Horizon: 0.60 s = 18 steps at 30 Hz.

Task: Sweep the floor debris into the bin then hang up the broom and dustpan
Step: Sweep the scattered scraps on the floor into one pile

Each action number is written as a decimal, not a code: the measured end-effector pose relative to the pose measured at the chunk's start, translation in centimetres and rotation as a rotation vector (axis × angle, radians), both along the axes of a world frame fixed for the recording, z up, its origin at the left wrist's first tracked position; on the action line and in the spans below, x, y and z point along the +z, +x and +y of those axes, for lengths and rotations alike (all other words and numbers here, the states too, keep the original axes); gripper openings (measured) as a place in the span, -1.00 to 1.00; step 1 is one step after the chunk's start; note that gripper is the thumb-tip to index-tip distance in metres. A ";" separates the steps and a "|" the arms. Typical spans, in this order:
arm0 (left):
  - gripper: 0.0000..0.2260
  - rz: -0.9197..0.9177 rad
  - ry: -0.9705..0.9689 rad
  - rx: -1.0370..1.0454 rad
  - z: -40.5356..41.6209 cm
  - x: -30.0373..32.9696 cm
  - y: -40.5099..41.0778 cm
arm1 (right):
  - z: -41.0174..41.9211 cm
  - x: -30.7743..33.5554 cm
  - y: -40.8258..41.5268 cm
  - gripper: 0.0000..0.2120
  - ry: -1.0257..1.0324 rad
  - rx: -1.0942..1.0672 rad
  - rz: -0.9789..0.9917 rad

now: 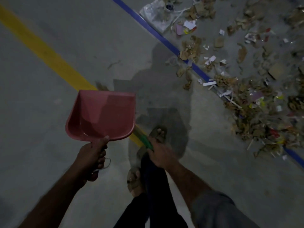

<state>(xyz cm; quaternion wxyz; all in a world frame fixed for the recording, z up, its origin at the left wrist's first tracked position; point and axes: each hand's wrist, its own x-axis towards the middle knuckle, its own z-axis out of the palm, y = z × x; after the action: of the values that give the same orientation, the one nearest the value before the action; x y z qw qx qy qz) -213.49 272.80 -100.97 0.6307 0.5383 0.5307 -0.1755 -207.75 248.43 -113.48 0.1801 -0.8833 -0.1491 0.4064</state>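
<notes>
My left hand (pixel 94 157) grips the handle of a red plastic dustpan (pixel 105 114), held level above the floor with its empty scoop facing away from me. A loop of string hangs from the handle below my fingers. My right hand (pixel 160 155) is closed around a green broom handle (pixel 144 140); only a short stretch of it shows, and the broom's head is hidden behind the dustpan. A large spread of debris (pixel 250 102), made of torn cardboard, paper scraps and wrappers, covers the floor to the upper right, apart from both hands.
A yellow floor line (pixel 46 51) runs diagonally under the dustpan. A blue floor line (pixel 166 40) runs along the debris edge. A crumpled clear plastic bag (pixel 154 14) lies at the top. My sandalled feet (pixel 158 134) stand on grey concrete.
</notes>
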 end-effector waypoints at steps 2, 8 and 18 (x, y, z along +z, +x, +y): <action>-0.70 0.002 0.001 -0.049 0.2 -1.1 2.4 | 2.3 -2.1 3.4 -0.35 0.009 -0.021 0.117; -0.69 0.059 0.013 -0.122 -0.3 -3.2 9.9 | 0.5 -4.9 11.1 -0.43 -0.037 -0.486 0.207; -0.62 0.051 -0.031 -0.269 -3.0 -4.0 24.7 | -23.5 -3.6 22.5 -0.55 -0.171 -1.284 0.028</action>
<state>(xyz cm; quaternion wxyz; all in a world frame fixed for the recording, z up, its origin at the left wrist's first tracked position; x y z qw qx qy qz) -188.81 269.84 -104.96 0.5959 0.5904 0.4668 -0.2802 -185.29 224.93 -117.10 0.3182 -0.8026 0.4439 0.2397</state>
